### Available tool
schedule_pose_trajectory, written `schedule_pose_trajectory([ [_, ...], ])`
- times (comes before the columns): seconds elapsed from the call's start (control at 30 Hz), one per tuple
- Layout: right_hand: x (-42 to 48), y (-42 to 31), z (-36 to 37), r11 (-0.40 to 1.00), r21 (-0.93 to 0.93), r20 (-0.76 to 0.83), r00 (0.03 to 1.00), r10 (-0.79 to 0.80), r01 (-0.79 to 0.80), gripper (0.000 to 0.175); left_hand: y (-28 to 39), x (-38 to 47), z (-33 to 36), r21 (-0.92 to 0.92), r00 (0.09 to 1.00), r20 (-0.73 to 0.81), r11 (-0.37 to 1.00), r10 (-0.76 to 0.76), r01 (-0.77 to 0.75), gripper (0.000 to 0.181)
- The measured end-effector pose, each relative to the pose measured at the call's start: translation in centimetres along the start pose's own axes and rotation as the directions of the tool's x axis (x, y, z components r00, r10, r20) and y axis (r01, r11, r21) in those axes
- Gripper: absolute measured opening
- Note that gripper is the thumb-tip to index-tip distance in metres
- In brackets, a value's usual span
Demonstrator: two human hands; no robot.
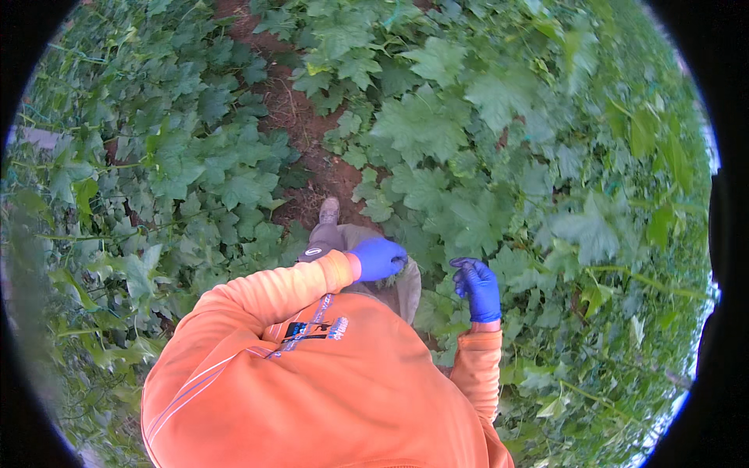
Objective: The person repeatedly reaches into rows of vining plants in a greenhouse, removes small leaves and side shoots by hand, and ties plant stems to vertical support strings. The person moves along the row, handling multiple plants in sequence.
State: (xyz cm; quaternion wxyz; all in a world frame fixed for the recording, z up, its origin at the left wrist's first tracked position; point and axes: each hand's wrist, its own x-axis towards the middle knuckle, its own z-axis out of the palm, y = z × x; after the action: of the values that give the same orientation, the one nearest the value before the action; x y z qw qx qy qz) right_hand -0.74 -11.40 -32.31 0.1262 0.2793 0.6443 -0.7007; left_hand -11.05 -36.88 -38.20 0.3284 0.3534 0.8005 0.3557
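Observation:
My left hand [378, 259], in a blue glove, is held in front of my waist with its fingers curled. Small green sprigs [391, 279] show just under it; whether the fingers hold them I cannot tell. To the right, my right hand [475, 285], also blue-gloved, is raised beside the leafy plants with its fingers bent and darkened at the tips. Nothing can be made out between those fingers. The two hands are apart. Broad lobed leaves [422, 126] of climbing plants spread out ahead of both hands.
A narrow strip of reddish-brown soil [301, 126] runs ahead between two dense rows of foliage. One shoe [329, 210] stands on it. Vines on the left [193, 152] and right [585, 234] crowd close to my arms, with thin green twine [79, 54] among them.

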Motion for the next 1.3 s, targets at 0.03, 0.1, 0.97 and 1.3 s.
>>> schedule_pose_trajectory([
  [0.03,1.2,0.0,1.0,1.0,-0.006,0.04,0.999,0.003,-0.002,0.019,-0.5,0.1,-0.7,-0.011,1.0,0.004,1.0,-0.024,0.024,0.026],
  [0.1,3.6,0.2,3.6,0.999,-0.026,0.077,0.997,0.021,-0.019,0.019,-1.7,0.2,-2.3,-0.034,0.999,-0.049,0.999,-0.013,0.011,0.026],
  [0.97,44.9,-19.7,50.4,0.873,-0.481,0.552,0.799,0.236,0.074,0.02,-45.9,-11.6,-43.4,-0.574,0.27,-0.659,0.701,-0.702,0.423,0.049],
  [1.3,72.5,-22.8,69.5,0.584,-0.771,0.545,0.737,0.4,0.253,0.034,-64.5,-2.8,-50.4,-0.694,0.319,-0.257,0.404,-0.912,0.596,0.052],
])
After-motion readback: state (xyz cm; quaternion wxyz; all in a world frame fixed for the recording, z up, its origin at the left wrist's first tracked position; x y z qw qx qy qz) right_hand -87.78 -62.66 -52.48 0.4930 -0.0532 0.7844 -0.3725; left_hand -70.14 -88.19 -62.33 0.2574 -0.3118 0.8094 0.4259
